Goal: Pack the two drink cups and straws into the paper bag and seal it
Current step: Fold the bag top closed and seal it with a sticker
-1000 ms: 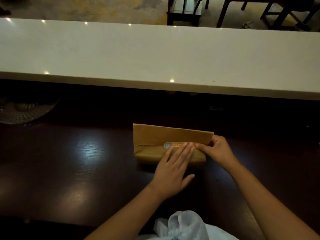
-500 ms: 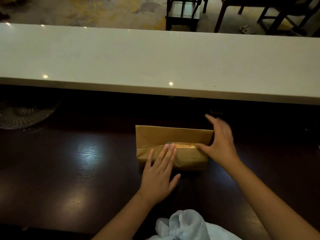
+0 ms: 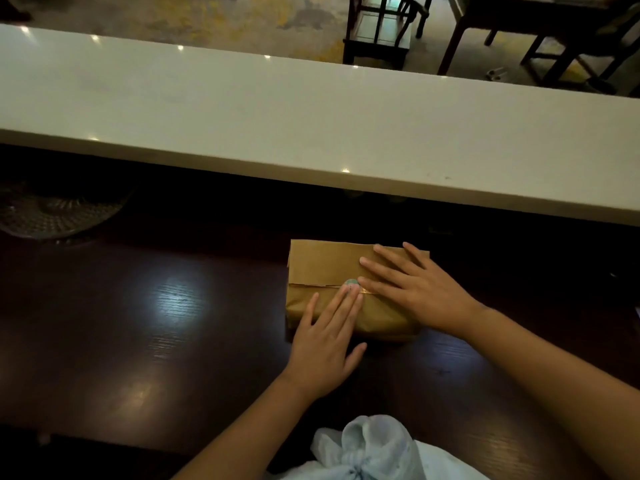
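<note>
Countertop (image 3: 311, 126) in pale stone runs across the whole upper part of the view, a long raised slab with small light reflections along it. Beyond it lies a mottled floor with dark wooden chairs (image 3: 377, 32) at the far edge. Below and in front of the slab spreads a dark wooden table (image 3: 138, 323), glossy, with bright patches of reflected light on its grain. At the far left, in the shadow under the slab, sits a round wire-mesh object (image 3: 59, 213), too dim to name more exactly.

On the table, right of centre, lies the brown paper bag (image 3: 322, 265), flat on its side, its top folded over so that the flap edge runs across the middle of it. The cups and straws cannot be seen. The right hand (image 3: 419, 289) lies flat, fingers spread wide, palm down on the folded flap and the right part of the bag, gripping nothing. The left hand (image 3: 325, 344) is also flat and open, fingers together, its palm over the bag's near edge and its fingertips pressing on the flap edge. Just at those fingertips sits a small round sticker (image 3: 350, 283), greenish, straddling the flap edge, partly covered by the fingers.

At the bottom edge, a knotted piece of pale blue cloth (image 3: 367, 448) shows near the person's body.
</note>
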Motion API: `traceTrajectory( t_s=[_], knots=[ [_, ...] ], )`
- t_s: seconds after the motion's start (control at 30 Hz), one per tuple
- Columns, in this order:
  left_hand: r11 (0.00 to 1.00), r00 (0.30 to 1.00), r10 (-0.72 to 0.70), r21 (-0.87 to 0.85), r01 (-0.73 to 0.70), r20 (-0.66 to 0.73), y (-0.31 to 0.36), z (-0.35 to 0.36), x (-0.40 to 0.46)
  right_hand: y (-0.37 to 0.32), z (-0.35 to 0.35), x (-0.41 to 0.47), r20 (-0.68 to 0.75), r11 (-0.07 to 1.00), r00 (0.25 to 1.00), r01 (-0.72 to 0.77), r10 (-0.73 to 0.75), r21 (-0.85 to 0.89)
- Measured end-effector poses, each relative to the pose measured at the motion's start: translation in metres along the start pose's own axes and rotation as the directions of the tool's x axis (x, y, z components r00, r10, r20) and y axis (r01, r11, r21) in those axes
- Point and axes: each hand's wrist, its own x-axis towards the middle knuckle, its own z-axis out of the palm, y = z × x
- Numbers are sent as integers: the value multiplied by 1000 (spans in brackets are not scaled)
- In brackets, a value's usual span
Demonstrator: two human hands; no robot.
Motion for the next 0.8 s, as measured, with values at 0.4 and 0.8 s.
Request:
traceTrajectory(
  t_s=[0.4, 0.8],
  knots=[
    [994, 997, -49, 102, 44, 51, -1, -8, 4, -62, 10, 2, 128, 905, 935, -352, 330, 239],
    [983, 994, -108, 149, 110, -18, -25, -33, -8, -89, 4, 10, 135, 789, 862, -502, 488, 355]
  ],
)
